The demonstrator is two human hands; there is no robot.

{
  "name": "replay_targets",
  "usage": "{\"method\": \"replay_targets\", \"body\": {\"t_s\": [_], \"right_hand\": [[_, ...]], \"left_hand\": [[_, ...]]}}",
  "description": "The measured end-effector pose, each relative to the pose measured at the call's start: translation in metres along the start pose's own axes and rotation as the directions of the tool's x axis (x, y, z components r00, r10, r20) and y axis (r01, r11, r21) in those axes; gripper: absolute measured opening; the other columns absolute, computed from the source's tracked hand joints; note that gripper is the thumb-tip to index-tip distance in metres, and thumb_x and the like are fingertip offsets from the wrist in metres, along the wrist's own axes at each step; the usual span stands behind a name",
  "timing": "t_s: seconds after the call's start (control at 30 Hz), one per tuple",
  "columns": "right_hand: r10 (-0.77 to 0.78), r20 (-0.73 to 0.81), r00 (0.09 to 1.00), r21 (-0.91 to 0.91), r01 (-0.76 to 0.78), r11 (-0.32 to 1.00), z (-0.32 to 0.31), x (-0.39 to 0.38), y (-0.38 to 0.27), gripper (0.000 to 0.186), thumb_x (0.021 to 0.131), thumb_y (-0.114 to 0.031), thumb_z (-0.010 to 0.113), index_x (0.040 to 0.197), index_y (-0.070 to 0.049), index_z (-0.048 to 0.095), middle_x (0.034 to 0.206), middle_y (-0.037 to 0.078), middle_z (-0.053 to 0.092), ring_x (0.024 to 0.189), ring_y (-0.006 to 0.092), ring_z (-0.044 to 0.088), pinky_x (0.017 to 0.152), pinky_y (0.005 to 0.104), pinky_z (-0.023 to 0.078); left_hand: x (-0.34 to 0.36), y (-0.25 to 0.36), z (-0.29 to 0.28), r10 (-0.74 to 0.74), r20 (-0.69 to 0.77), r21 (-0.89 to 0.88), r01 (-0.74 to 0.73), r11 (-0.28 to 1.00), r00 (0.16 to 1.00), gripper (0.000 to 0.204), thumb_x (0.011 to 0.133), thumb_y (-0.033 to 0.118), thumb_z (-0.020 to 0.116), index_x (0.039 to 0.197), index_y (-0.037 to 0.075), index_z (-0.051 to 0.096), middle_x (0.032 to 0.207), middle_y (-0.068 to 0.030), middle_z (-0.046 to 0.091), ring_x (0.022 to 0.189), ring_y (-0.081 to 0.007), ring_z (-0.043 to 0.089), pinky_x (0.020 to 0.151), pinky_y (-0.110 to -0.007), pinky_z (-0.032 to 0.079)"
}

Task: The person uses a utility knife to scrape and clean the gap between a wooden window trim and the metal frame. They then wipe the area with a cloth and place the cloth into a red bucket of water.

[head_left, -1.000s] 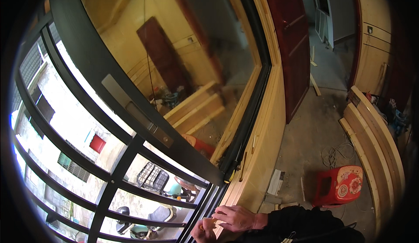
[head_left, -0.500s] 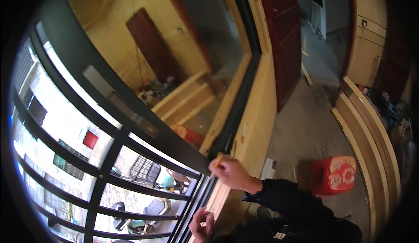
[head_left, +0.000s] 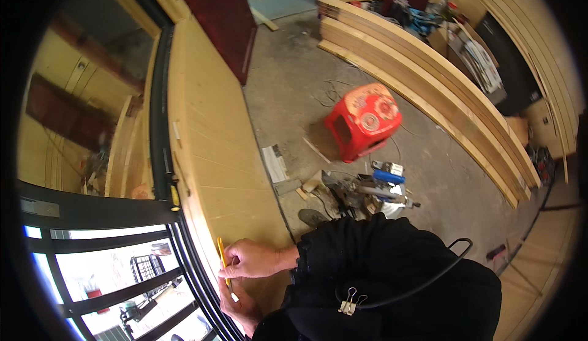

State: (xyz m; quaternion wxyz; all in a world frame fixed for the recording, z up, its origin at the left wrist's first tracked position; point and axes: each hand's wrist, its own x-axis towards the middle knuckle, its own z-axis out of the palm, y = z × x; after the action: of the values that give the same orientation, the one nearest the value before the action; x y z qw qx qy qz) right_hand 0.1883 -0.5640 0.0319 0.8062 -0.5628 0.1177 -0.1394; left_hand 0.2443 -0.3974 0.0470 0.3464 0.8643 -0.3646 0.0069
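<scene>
A yellow pencil [head_left: 221,250] is pinched in my right hand [head_left: 254,259], beside the window frame, over the light wood sill [head_left: 194,215]. My left hand [head_left: 241,307] is just below it, fingers curled around the pencil's lower end, where a small white bit shows. Whether the left fingers grip the pencil itself or something else is hard to make out. A yellow-and-black utility knife [head_left: 175,196] lies by the black window track [head_left: 162,139], beyond my hands. The black barred window [head_left: 116,267] is on my left.
A red plastic stool [head_left: 367,120] stands on the floor. Nearer is a saw-like power tool [head_left: 376,191] with a blue handle. Long wooden boards [head_left: 422,90] stretch along the right, with boxes and clutter [head_left: 471,59] behind. A dark red door [head_left: 217,19] stands at the far end.
My view has swung to the right and down. The right hand, with the pencil, has come away from the window corner and joined the left hand. The power tool has come into view.
</scene>
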Motion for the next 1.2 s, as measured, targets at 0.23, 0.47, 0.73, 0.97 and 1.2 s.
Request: {"method": "replay_targets", "body": {"t_s": [0.23,0.47,0.73,0.97,1.2], "right_hand": [[0.052,-0.235,0.971,0.137,-0.019,0.990,0.006,-0.121,0.034,0.030,0.101,-0.024,0.073,0.093,0.005,0.071,0.075,0.007,0.071,0.063,0.0109,0.066,0.058,0.0280,0.055],[0.040,-0.432,0.901,-0.013,-0.051,0.999,-0.001,-0.214,0.056,0.033,0.099,-0.032,0.077,0.093,0.000,0.076,0.078,0.004,0.072,0.067,0.0085,0.064,0.060,0.0271,0.050],[0.150,-0.681,0.717,0.137,-0.077,0.988,-0.022,-0.302,0.077,0.033,0.098,-0.032,0.076,0.088,0.000,0.074,0.072,0.002,0.069,0.063,0.0066,0.058,0.055,0.0267,0.043],[0.156,-0.838,0.523,0.144,-0.063,0.988,-0.086,-0.355,0.097,0.032,0.104,-0.032,0.070,0.088,-0.004,0.068,0.074,0.000,0.065,0.061,0.0071,0.056,0.057,0.0241,0.044],[0.264,-0.659,0.704,0.117,-0.251,0.961,-0.072,-0.339,0.129,0.033,0.108,-0.036,0.063,0.093,-0.007,0.065,0.075,0.000,0.065,0.055,0.0085,0.056,0.049,0.0268,0.044]], "left_hand": [[-0.074,0.009,0.006,0.062,0.267,-0.120,-0.030,0.992,0.962,0.030,0.104,0.011,0.064,0.130,-0.004,0.068,0.092,-0.0173,0.077,0.080,-0.0285,0.075,0.070,-0.036,0.058],[-0.131,0.040,0.017,0.104,0.447,-0.070,-0.082,0.994,0.889,0.016,0.104,0.012,0.063,0.104,-0.001,0.072,0.076,-0.0112,0.074,0.064,-0.0264,0.073,0.063,-0.037,0.057],[-0.175,0.078,0.039,0.082,0.632,0.038,-0.136,0.990,0.771,0.013,0.098,0.014,0.067,0.089,0.005,0.068,0.070,-0.0127,0.068,0.061,-0.0325,0.069,0.057,-0.043,0.054],[-0.243,0.093,0.031,0.204,0.600,-0.050,-0.218,0.975,0.774,0.018,0.101,0.025,0.065,0.093,0.009,0.070,0.085,-0.0182,0.071,0.079,-0.0419,0.070,0.069,-0.051,0.057],[-0.269,0.092,0.018,0.053,0.564,-0.057,-0.025,0.998,0.824,0.026,0.101,0.035,0.065,0.101,0.010,0.071,0.089,-0.0171,0.073,0.083,-0.0412,0.070,0.071,-0.050,0.058]]}}
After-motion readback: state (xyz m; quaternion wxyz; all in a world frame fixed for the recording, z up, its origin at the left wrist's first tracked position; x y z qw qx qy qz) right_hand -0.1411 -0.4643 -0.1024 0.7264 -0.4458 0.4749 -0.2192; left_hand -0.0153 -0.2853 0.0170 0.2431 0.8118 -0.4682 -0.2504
